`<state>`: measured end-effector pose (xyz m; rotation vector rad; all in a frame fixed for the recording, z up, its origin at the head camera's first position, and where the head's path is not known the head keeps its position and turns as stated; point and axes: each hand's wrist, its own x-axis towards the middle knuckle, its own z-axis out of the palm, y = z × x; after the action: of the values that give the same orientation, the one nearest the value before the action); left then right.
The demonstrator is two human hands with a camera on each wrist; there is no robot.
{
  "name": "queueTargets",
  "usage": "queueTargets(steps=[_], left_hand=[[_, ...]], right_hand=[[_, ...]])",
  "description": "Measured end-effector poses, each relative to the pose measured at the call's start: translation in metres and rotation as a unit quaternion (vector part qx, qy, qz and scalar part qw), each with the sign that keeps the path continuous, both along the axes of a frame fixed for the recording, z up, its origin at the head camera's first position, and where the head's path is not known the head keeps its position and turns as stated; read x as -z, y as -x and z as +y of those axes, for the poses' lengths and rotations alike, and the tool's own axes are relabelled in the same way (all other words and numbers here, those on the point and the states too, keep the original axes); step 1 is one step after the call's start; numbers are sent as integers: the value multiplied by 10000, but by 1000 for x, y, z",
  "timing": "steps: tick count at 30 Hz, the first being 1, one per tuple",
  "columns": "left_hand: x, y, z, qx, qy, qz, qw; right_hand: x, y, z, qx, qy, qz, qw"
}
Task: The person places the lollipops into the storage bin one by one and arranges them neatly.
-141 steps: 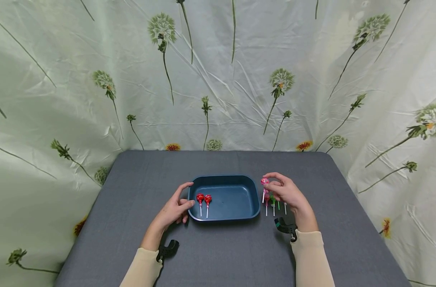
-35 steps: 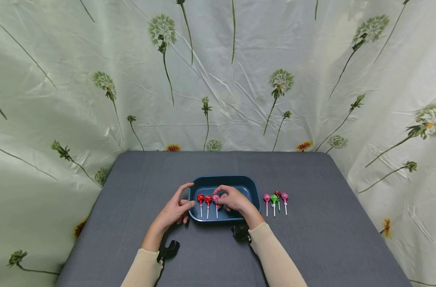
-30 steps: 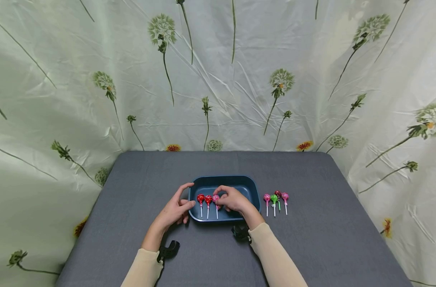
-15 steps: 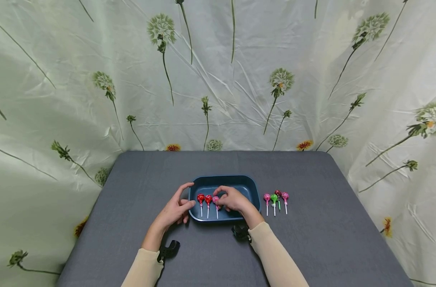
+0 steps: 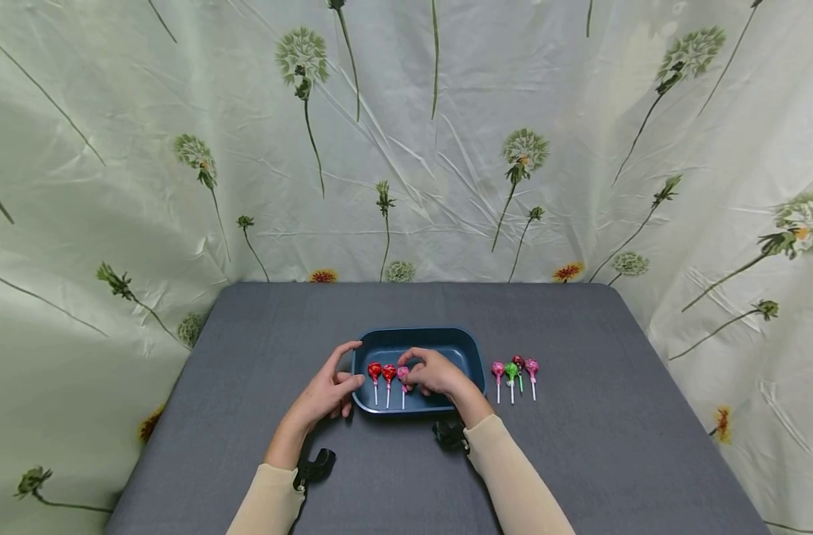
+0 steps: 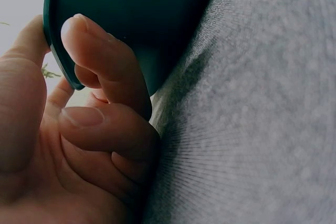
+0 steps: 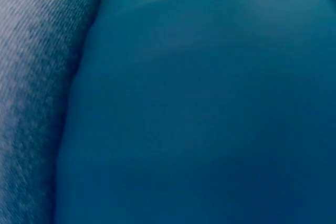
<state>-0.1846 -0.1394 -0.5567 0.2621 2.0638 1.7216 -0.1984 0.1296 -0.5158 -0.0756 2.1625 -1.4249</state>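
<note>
A dark blue tray (image 5: 447, 388) lies on the table. My left hand (image 5: 328, 383) holds its left end, thumb and index finger at the rim; in the left wrist view other fingers (image 6: 105, 66) curl beside the tray wall (image 6: 142, 9). Inside, two red lollipops (image 5: 374, 369) (image 5: 389, 372) lie side by side, sticks towards me. Right of them, my right hand (image 5: 436, 373) reaches into the tray and pinches a pink lollipop (image 5: 403, 371), its stick also towards me. In the right wrist view only the tray wall (image 7: 184, 103) and cloth show; the fingers are hidden.
Right of the tray lie a pink lollipop (image 5: 497, 368), a green one (image 5: 510, 369), a dark red one (image 5: 518, 361) and another pink one (image 5: 530, 366). Grey cloth (image 5: 393, 475) covers the table. A floral curtain (image 5: 447, 148) hangs behind.
My right hand has carried the pink lollipop from beside the right-hand group leftwards into the tray, next to the red ones. Lately its stick has shifted slightly. My left hand has stayed put.
</note>
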Motion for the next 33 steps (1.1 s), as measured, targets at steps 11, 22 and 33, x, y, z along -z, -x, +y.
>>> queueTargets(steps=[11,22,33], left_hand=[[-1,-1,0,73,-93,-28,9999],[-2,-1,0,-9,-49,-44,10000],[1,0,0,-47,-35,-61,10000]], right_hand=[[1,2,6,185,94,63,9998],[-18,0,21,287,276,473,9981],[-39,-4,53,670,447,741,9940]])
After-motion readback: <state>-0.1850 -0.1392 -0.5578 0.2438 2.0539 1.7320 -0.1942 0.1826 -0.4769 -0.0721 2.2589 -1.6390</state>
